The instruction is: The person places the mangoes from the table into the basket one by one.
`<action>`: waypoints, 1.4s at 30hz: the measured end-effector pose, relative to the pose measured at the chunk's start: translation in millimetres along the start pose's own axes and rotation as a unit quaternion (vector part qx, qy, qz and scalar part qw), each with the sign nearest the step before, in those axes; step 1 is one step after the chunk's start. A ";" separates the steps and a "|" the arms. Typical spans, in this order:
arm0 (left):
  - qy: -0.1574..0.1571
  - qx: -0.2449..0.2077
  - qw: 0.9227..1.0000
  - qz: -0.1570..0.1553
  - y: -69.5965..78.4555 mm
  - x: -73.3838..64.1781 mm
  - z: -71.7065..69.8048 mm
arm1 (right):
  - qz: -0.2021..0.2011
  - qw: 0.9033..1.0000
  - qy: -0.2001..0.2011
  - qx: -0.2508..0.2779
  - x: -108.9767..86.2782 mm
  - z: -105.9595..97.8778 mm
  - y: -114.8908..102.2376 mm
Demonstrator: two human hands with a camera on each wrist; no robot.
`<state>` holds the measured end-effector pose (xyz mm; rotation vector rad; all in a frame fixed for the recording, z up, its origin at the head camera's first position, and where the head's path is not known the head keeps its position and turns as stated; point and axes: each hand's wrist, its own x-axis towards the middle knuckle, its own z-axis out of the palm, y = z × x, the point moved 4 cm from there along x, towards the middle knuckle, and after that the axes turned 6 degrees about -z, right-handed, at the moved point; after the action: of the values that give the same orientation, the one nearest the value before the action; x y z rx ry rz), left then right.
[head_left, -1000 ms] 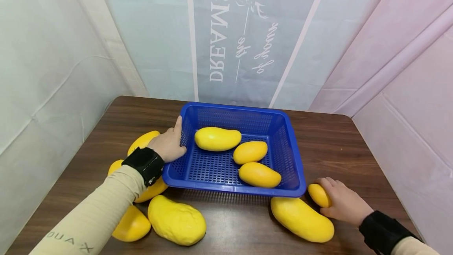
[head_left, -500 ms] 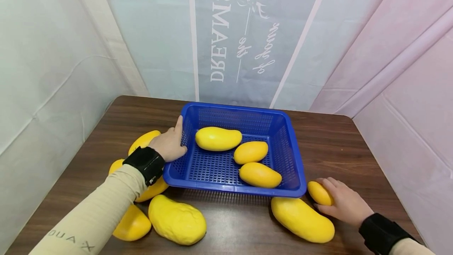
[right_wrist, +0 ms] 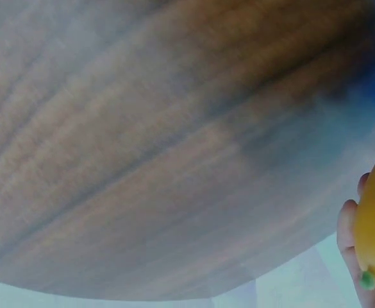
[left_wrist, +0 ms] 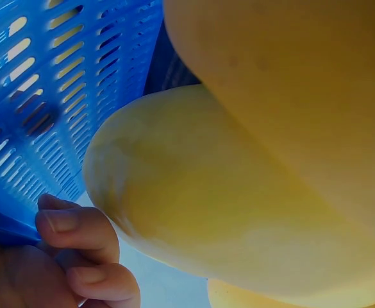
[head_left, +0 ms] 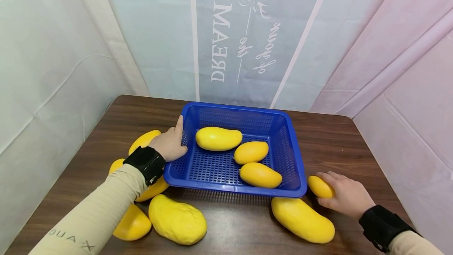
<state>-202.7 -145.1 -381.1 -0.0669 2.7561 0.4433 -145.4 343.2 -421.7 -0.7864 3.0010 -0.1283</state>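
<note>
A blue plastic basket point(head_left: 233, 188) stands mid-table with three yellow mangoes inside, one of them a long mango point(head_left: 218, 139). My left hand point(head_left: 169, 144) grips its left rim, index finger stretched along the edge; curled fingers point(left_wrist: 88, 234) show against the slotted wall in the left wrist view. To the right of the basket, my right hand point(head_left: 348, 194) holds a small mango point(head_left: 320, 187). Its green stem end point(right_wrist: 367, 279) shows at the edge of the right wrist view. A larger mango point(head_left: 302, 220) lies just in front of the basket's right corner.
Several mangoes lie left of the basket, partly hidden by the left arm, among them a mango point(head_left: 132, 223) near the sleeve. A wrinkled yellow mango point(head_left: 178, 219) sits at the front left. Cloth walls point(head_left: 247, 50) stand behind the wooden table point(head_left: 329, 141).
My right hand has shifted slightly away from me, and the small mango in it has risen and turned a little. The left hand and basket look the same.
</note>
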 end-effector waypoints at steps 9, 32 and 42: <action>0.002 0.002 1.000 0.000 0.4 -0.9 -0.4 | 0.008 1.000 0.010 -0.008 10.8 -19.1 0.0; 0.002 -0.001 1.000 0.005 0.1 -0.3 -0.2 | -0.020 0.998 0.054 -0.017 53.7 -74.4 -15.5; 0.001 -0.003 1.000 0.006 0.2 0.2 -0.1 | -0.040 0.997 0.059 -0.022 73.7 -87.5 -30.8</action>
<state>-202.9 -144.9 -381.1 -0.0515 2.7594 0.4547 -199.5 286.5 -332.9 -0.9346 3.0941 -0.1163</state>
